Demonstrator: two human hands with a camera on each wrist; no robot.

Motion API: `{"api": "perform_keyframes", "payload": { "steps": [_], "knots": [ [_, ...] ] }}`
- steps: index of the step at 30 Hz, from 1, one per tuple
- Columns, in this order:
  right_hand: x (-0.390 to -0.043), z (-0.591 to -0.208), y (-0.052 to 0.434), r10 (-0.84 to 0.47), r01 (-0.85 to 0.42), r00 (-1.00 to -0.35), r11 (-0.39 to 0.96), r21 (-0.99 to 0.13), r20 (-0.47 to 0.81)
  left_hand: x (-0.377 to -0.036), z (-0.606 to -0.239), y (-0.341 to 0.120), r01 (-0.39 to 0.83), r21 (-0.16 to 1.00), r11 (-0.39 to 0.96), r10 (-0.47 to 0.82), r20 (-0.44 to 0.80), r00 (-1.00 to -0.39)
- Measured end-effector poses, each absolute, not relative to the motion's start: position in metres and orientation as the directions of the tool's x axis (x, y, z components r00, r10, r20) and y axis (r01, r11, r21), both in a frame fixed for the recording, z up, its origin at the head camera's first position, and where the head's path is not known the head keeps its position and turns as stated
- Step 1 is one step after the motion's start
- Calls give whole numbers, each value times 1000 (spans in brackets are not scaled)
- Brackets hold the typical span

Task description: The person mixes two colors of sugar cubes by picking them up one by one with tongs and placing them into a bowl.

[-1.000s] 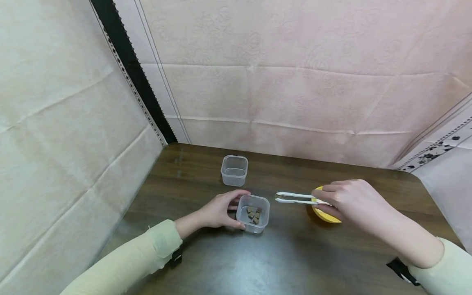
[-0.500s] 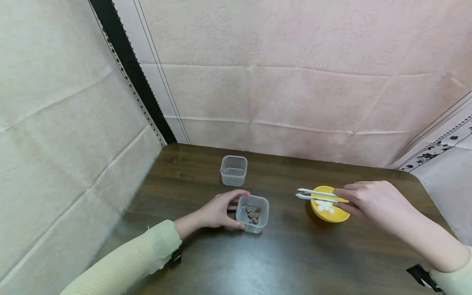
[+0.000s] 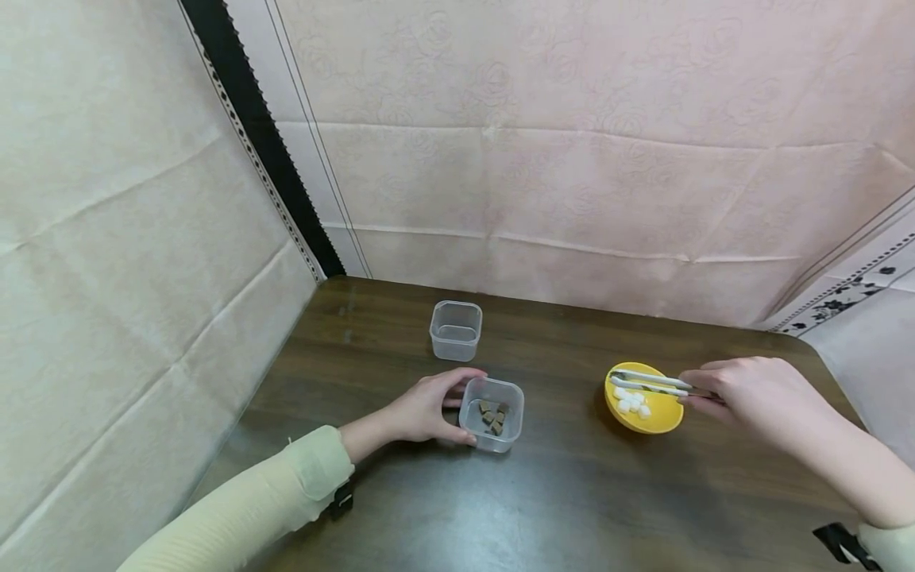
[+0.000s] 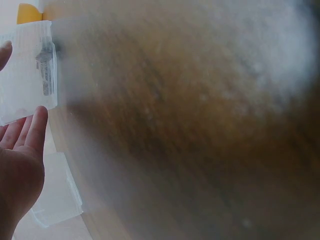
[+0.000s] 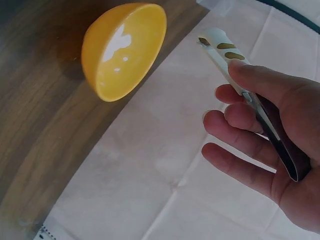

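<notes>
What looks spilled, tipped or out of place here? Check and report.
Nothing stands out. The yellow bowl sits upright with the white pieces inside. The brown cubes are all in the clear tub gripped by the left hand. The right hand holds the tongs over the bowl.

My left hand (image 3: 429,409) lies low with its forearm reaching in from the lower left, thumb and fingers curved in a loose cup, the fingers only lightly bent. My right hand (image 3: 750,393) is stretched out from the lower right, raised a little, thumb pressed down against curled fingers (image 5: 235,127) in a pinch.
</notes>
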State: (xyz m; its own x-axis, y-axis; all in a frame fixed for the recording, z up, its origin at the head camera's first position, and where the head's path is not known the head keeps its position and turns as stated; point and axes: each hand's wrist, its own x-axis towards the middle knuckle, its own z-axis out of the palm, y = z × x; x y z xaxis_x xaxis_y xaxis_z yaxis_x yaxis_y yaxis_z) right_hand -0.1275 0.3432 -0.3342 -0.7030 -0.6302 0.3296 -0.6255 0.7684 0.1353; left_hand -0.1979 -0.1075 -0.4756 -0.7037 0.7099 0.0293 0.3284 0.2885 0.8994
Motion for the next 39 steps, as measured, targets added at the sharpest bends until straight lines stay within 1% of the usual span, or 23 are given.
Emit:
{"api": "perform_keyframes", "payload": {
  "steps": [5, 8, 13, 17, 29, 39],
  "knots": [
    [-129, -337, 352, -597, -588, -763, 800, 117, 247, -198, -475, -107, 331, 900, 284, 711, 34, -702],
    [-130, -340, 355, -587, -581, -781, 808, 99, 212, -198, -475, -108, 333, 899, 285, 712, 34, -701],
    [-135, -347, 356, -564, -561, -820, 826, 57, 95, -198, -475, -108, 328, 897, 297, 708, 24, -706],
    [-139, -354, 355, -556, -556, -830, 831, 24, 35, -198, -474, -108, 329, 896, 299, 707, 23, -707],
    [-147, -367, 350, -571, -571, -821, 821, 0, 29, -197, -473, -107, 328, 894, 305, 706, 18, -708],
    [-146, -365, 350, -547, -547, -837, 837, -1, 14, -198, -474, -108, 333, 892, 307, 709, 20, -705]
  ]
}}
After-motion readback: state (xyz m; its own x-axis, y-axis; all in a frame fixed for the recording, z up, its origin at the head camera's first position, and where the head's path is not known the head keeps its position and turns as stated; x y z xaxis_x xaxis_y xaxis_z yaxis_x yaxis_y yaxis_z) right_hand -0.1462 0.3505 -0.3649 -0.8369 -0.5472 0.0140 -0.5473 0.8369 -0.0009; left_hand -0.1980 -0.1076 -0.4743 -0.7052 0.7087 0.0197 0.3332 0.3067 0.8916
